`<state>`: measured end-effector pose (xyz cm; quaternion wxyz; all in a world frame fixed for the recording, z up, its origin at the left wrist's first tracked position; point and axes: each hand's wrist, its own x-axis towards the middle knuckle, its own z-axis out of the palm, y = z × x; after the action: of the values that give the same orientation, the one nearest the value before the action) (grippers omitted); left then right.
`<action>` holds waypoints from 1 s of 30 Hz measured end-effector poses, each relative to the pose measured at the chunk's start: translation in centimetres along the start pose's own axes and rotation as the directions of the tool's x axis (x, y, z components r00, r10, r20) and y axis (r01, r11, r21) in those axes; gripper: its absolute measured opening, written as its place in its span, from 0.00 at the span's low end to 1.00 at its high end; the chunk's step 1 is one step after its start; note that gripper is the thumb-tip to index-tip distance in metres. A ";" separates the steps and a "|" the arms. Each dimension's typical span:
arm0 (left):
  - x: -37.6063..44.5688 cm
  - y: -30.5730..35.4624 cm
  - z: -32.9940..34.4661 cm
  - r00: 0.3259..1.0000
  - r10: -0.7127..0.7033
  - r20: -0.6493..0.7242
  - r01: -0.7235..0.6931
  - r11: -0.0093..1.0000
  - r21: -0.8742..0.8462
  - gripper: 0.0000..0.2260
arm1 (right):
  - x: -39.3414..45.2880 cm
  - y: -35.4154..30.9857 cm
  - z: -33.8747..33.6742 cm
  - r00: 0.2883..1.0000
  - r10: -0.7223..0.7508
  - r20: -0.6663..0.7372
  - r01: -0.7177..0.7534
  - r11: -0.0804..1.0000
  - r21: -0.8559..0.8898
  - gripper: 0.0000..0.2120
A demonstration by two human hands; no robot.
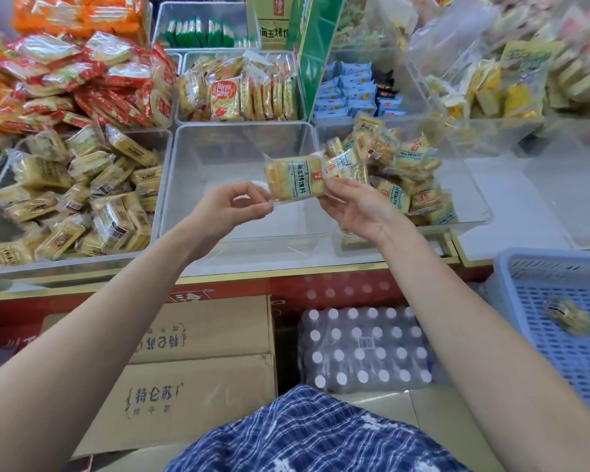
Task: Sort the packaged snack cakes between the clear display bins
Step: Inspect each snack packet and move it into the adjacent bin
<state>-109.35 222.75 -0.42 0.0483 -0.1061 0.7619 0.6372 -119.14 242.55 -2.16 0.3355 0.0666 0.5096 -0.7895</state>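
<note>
Nearest, blue checked cloth (307,434) low in view, then stacked cardboard boxes (198,369) and a wrapped pack of white-capped bottles (365,349) under the table edge (218,279). At right, a blue plastic basket (566,335) with one small packet (567,316) lying in it.

Above the middle clear bin (198,199) (its floor bare where visible), both hands raised on one snack cake packet (295,178). Left hand (230,206): grip closed in a pinch, thumb and fingertips on the packet's lower left corner. Right hand (358,207): grip closed lightly, fingertips pinching the packet's right end, remaining fingers loosely curled. Packet held level, clear of the bin floor, label facing up.

Just right, the right clear bin (470,212) with a heap of similar yellow packets (399,172). Left, another bin (65,260) piled with pale yellow packets (82,199).

Farther back, red-wrapped packets (75,83) heaped at left, a bin of yellow-and-red packets (239,90) in the centre, blue packets (351,93) to the right, and green packets (201,34) behind (far right blurred).
</note>
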 end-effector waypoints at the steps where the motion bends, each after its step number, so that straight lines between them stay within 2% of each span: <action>1: 0.1 0.2 0.1 1.000 0.023 0.009 -0.023 1.000 -0.010 0.08 | 0.2 0.0 -0.3 1.000 -0.004 0.005 0.004 0.999 0.046 0.06; 4: 0.5 0.1 0.4 0.996 0.069 -0.065 -0.075 0.992 -0.098 0.08 | 0.3 -0.2 -0.7 0.994 -0.087 0.072 0.071 0.975 0.209 0.09; 5: 0.7 -0.1 0.6 0.992 0.063 -0.109 -0.078 0.986 -0.145 0.09 | 0.4 -0.3 -0.7 0.989 -0.114 0.093 0.092 0.973 0.214 0.10; 6: 0.9 -0.3 0.7 0.988 0.041 -0.147 -0.070 0.978 -0.196 0.09 | 0.3 -0.4 -0.5 0.986 -0.136 0.094 0.120 0.981 0.155 0.10; 8: 1.2 -1.1 1.2 0.979 -0.023 -0.203 -0.038 0.957 -0.289 0.10 | 0.2 -0.7 -0.2 0.979 -0.191 0.068 0.197 0.977 -0.085 0.08; 10: 1.5 -1.6 1.7 0.965 -0.071 -0.252 -0.019 0.941 -0.337 0.11 | 0.1 -1.1 0.0 0.967 -0.237 0.092 0.254 0.921 -0.296 0.08; 13: 2.0 -2.0 2.2 0.948 -0.104 -0.302 0.003 0.948 -0.318 0.10 | -0.1 -1.9 -0.3 0.949 -0.223 0.224 0.310 0.798 -0.516 0.32; 14: 2.1 -1.8 2.3 0.943 -0.104 -0.316 0.001 0.952 -0.307 0.10 | -0.1 -2.1 -0.4 0.941 -0.213 0.262 0.329 0.753 -0.570 0.36; 16: 2.5 -1.4 2.6 0.934 -0.099 -0.344 -0.006 0.957 -0.292 0.10 | 0.0 -2.2 -0.6 0.932 -0.231 0.279 0.360 0.668 -0.651 0.30; 18: 3.1 -0.8 3.0 0.930 -0.106 -0.351 0.001 0.958 -0.288 0.09 | 0.1 -2.2 -0.8 0.931 -0.294 0.217 0.360 0.637 -0.681 0.22; 22: 4.8 -0.2 3.3 0.932 -0.166 -0.323 0.093 0.969 -0.230 0.10 | 0.4 -2.4 -2.1 0.901 -0.434 0.008 0.336 0.687 -0.644 0.14; 24: 5.5 -0.4 3.3 0.935 -0.177 -0.308 0.144 0.982 -0.125 0.11 | 1.0 -3.4 -3.3 0.809 -0.568 -0.151 0.337 0.658 -0.673 0.12; 26: 6.2 -0.7 3.3 0.941 -0.163 -0.295 0.166 0.986 -0.017 0.11 | 1.8 -4.7 -4.5 0.649 -0.690 -0.321 0.344 0.642 -0.685 0.11; 27: 6.4 -0.9 3.3 0.945 -0.151 -0.289 0.170 0.985 0.042 0.11 | 2.3 -5.4 -5.2 0.575 -0.713 -0.401 0.349 0.657 -0.668 0.10; 28: 6.5 -1.1 3.3 0.950 -0.139 -0.280 0.174 0.979 0.104 0.11 | 2.8 -6.1 -5.8 0.531 -0.705 -0.470 0.336 0.685 -0.647 0.10; 29: 6.6 -1.3 3.4 0.955 -0.125 -0.268 0.175 0.969 0.174 0.11 | 3.4 -6.8 -6.4 0.526 -0.676 -0.516 0.308 0.717 -0.626 0.11; 30: 6.7 -1.5 3.5 0.961 -0.107 -0.253 0.173 0.952 0.253 0.11 | 4.3 -7.3 -7.0 0.557 -0.637 -0.533 0.257 0.743 -0.618 0.13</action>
<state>-115.73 225.25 -3.91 0.0168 -0.2276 0.8330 0.5041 -128.41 248.36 -1.84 -0.1059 0.1483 0.7727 -0.6080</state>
